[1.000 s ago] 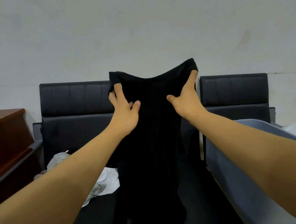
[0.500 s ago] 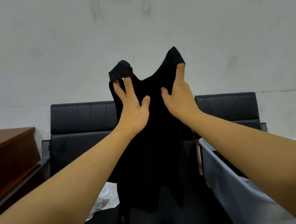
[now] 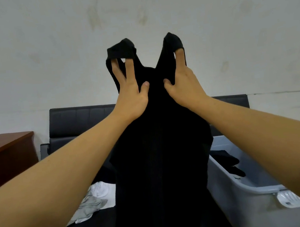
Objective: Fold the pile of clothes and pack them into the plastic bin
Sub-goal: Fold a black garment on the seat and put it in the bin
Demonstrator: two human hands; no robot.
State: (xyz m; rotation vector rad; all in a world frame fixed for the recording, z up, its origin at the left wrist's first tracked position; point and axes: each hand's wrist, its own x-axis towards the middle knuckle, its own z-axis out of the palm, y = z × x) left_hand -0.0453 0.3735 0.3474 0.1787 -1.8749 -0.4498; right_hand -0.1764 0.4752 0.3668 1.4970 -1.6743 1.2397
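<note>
Grip first: the left hand (image 3: 132, 94) has two fingers (image 3: 130, 70) hooked up under one top corner of the black garment (image 3: 160, 149), thumb pressed to the cloth; the right hand (image 3: 183, 85) holds the other corner the same way. The garment hangs full length in front of the black seats (image 3: 79, 119). Pale crumpled clothes (image 3: 95, 198) lie on the seat at lower left. The grey plastic bin (image 3: 246, 195) stands at right with dark cloth (image 3: 226, 162) inside. A brown counter (image 3: 8, 146) stands far left.
</note>
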